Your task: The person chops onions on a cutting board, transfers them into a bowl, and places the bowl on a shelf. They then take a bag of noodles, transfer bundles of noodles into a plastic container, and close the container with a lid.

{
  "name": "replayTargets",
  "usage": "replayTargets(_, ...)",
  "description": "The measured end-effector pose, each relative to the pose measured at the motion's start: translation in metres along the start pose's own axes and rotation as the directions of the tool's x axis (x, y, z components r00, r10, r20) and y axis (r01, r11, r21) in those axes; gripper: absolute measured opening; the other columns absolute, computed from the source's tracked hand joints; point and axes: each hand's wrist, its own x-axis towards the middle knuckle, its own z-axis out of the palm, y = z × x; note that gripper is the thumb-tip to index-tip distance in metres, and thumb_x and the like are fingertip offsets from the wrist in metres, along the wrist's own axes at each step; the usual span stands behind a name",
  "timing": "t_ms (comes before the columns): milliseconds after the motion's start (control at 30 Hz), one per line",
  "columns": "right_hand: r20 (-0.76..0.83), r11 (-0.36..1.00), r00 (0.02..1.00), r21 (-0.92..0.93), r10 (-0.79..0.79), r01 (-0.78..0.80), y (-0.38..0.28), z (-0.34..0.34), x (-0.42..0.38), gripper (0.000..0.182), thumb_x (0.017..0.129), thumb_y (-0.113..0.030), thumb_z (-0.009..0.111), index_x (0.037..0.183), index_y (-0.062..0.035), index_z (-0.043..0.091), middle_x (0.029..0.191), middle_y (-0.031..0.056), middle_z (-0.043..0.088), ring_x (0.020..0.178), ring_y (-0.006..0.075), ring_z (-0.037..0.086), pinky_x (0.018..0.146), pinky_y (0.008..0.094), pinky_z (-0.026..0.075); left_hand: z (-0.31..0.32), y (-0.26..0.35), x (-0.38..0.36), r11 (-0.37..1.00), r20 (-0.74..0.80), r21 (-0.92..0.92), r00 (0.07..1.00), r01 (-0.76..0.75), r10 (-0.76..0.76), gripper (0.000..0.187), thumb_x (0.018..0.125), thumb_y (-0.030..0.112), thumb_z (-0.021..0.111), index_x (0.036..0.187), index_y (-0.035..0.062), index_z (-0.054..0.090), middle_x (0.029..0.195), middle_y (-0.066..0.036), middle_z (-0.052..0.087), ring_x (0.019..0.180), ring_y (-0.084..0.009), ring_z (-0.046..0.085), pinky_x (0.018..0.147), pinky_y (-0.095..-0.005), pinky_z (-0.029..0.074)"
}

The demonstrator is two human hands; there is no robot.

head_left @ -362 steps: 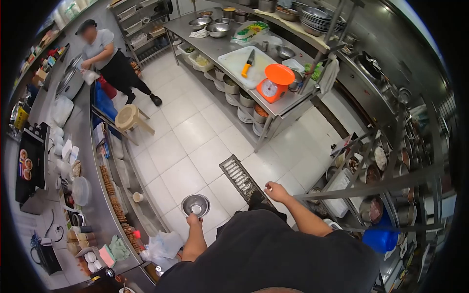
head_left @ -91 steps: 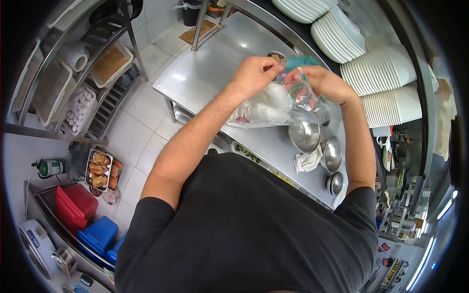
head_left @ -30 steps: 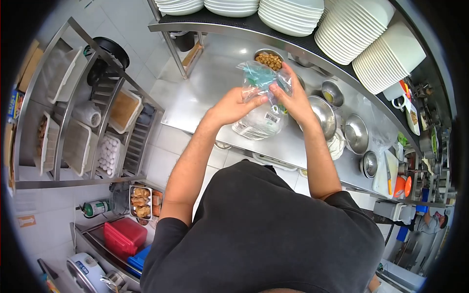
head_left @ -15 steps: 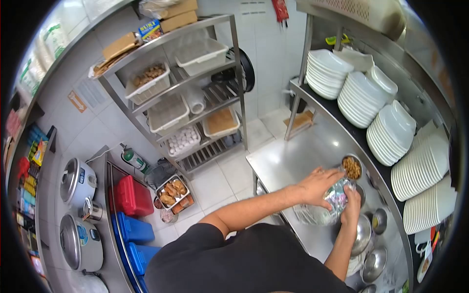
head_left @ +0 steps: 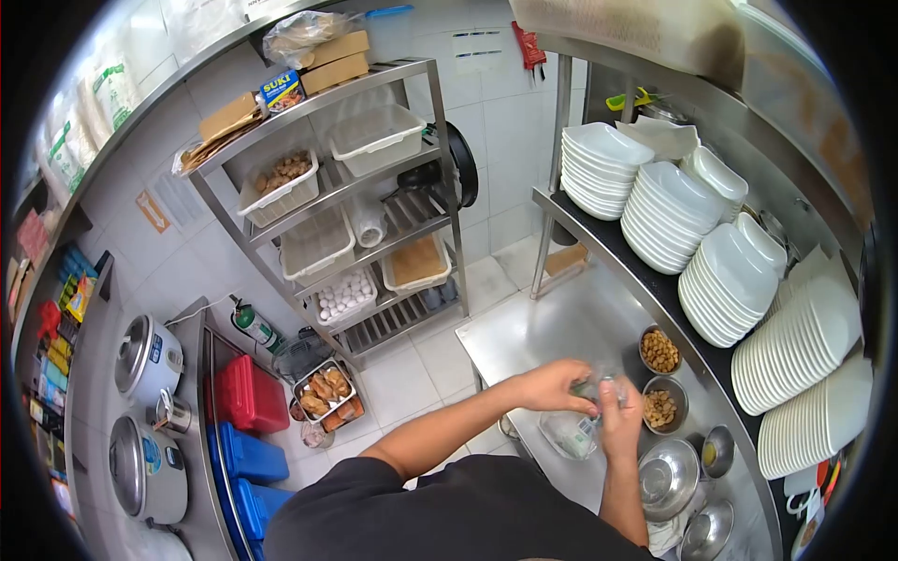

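A clear plastic bag [head_left: 569, 436] with green and dark print hangs over the steel table, its body drooping below my fingers. My left hand [head_left: 561, 385] is closed on the gathered upper part of the bag. My right hand [head_left: 619, 416] grips the same part from the other side, thumb up. What the bag contains, if anything, I cannot make out. Just beyond the right hand stand two steel bowls of brown pieces: a nearer bowl [head_left: 683, 408] and a farther bowl [head_left: 644, 348].
An empty-looking steel bowl [head_left: 669, 479] and a small bowl [head_left: 718, 452] with a little yellowish content stand at the right. Stacks of white dishes [head_left: 650, 220] line the shelf above the steel table [head_left: 524, 323]. A rack [head_left: 447, 187] with tubs stands at the back.
Both hands have drawn the bag left, away from the bowls, and its upper part is now bunched between them. The second bowl of brown pieces has come into clear sight.
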Motion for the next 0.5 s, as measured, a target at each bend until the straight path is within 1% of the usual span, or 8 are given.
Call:
replayTargets(67, 0.077, 0.987, 0.991, -0.112, -0.108, 0.116, -0.005, 0.026, 0.017, 0.019, 0.098, -0.014, 0.071, 0.088, 0.0004, 0.064, 0.079, 0.0049, 0.061, 0.074, 0.0145, 0.054, 0.069, 0.0316, 0.044, -0.009, 0.001, -0.023, 0.998, -0.118, 0.016, 0.991, -0.062, 0.063, 0.037, 0.093, 0.022, 0.082, 0.120, 0.0019, 0.069, 0.109, -0.013, 0.073, 0.099, -0.0212, 0.069, 0.090, -0.0373, 0.055)
replayTargets(100, 0.125, 0.969, 0.977, -0.158, -0.170, 0.189, -0.007, 0.041, 0.027, 0.020, 0.096, -0.013, 0.072, 0.086, 0.0009, 0.063, 0.077, 0.0065, 0.059, 0.072, 0.0165, 0.054, 0.067, 0.0327, 0.043, -0.017, 0.005, -0.038, 0.995, -0.191, 0.097, 0.980, -0.034, 0.052, 0.029, 0.097, 0.018, 0.077, 0.120, 0.0020, 0.070, 0.109, -0.011, 0.073, 0.099, -0.0181, 0.069, 0.090, -0.0358, 0.054)
replayTargets(133, 0.177, 0.942, 0.956, -0.204, -0.232, 0.267, -0.010, 0.056, 0.036, 0.022, 0.095, -0.012, 0.073, 0.083, 0.0013, 0.061, 0.074, 0.0081, 0.057, 0.070, 0.0185, 0.053, 0.066, 0.0337, 0.043, -0.026, 0.003, -0.056, 0.999, -0.247, 0.052, 0.969, 0.010, 0.003, 0.028, 0.097, 0.018, 0.076, 0.120, 0.0021, 0.070, 0.109, -0.011, 0.073, 0.099, -0.0174, 0.068, 0.090, -0.0354, 0.054)
replayTargets(267, 0.455, 0.957, 0.873, -0.133, -0.173, 0.259, -0.025, 0.135, 0.070, 0.026, 0.091, -0.015, 0.078, 0.080, 0.0000, 0.060, 0.074, 0.0095, 0.058, 0.075, 0.0212, 0.056, 0.070, 0.0360, 0.045, -0.069, -0.002, -0.127, 0.986, -0.426, -0.119, 0.890, 0.120, -0.160, 0.022, 0.101, 0.017, 0.072, 0.117, 0.0019, 0.071, 0.110, -0.008, 0.073, 0.101, -0.0146, 0.067, 0.090, -0.0331, 0.054)
replayTargets(300, 0.536, 0.974, 0.836, -0.103, -0.118, 0.203, -0.027, 0.154, 0.079, 0.024, 0.091, -0.016, 0.078, 0.086, -0.0002, 0.062, 0.080, 0.0098, 0.061, 0.081, 0.0206, 0.058, 0.074, 0.0353, 0.046, -0.082, -0.001, -0.146, 0.977, -0.453, -0.157, 0.868, 0.146, -0.203, 0.020, 0.101, 0.017, 0.070, 0.115, 0.0018, 0.072, 0.110, -0.008, 0.073, 0.101, -0.0140, 0.066, 0.089, -0.0324, 0.053)
replayTargets(367, 0.682, 0.996, 0.731, -0.056, -0.009, 0.066, -0.032, 0.199, 0.092, 0.023, 0.092, -0.019, 0.079, 0.098, -0.0006, 0.067, 0.092, 0.0104, 0.067, 0.092, 0.0194, 0.062, 0.084, 0.0340, 0.050, -0.112, -0.005, -0.184, 0.982, -0.520, -0.149, 0.835, 0.116, -0.178, 0.020, 0.103, 0.017, 0.070, 0.116, 0.0016, 0.072, 0.109, -0.006, 0.073, 0.101, -0.0117, 0.065, 0.089, -0.0309, 0.053)
replayTargets(467, 0.738, 0.939, 0.590, 0.182, -0.327, 0.293, -0.031, 0.280, 0.125, 0.041, 0.092, -0.023, 0.080, 0.125, -0.0023, 0.065, 0.115, 0.0114, 0.068, 0.109, 0.0173, 0.062, 0.099, 0.0332, 0.049, -0.161, -0.020, -0.247, 0.969, -0.648, -0.242, 0.734, 0.055, -0.203, 0.022, 0.103, 0.018, 0.069, 0.117, 0.0009, 0.073, 0.108, -0.005, 0.073, 0.100, -0.0108, 0.064, 0.089, -0.0303, 0.052)
replayTargets(500, 0.777, 0.921, 0.528, 0.166, -0.343, 0.353, -0.029, 0.303, 0.142, 0.053, 0.094, -0.020, 0.079, 0.139, -0.0037, 0.058, 0.129, 0.0110, 0.063, 0.115, 0.0178, 0.061, 0.105, 0.0346, 0.048, -0.175, -0.023, -0.264, 0.956, -0.689, -0.293, 0.689, 0.019, -0.225, 0.023, 0.104, 0.018, 0.069, 0.118, 0.0006, 0.073, 0.107, -0.004, 0.073, 0.100, -0.0109, 0.064, 0.089, -0.0304, 0.052)
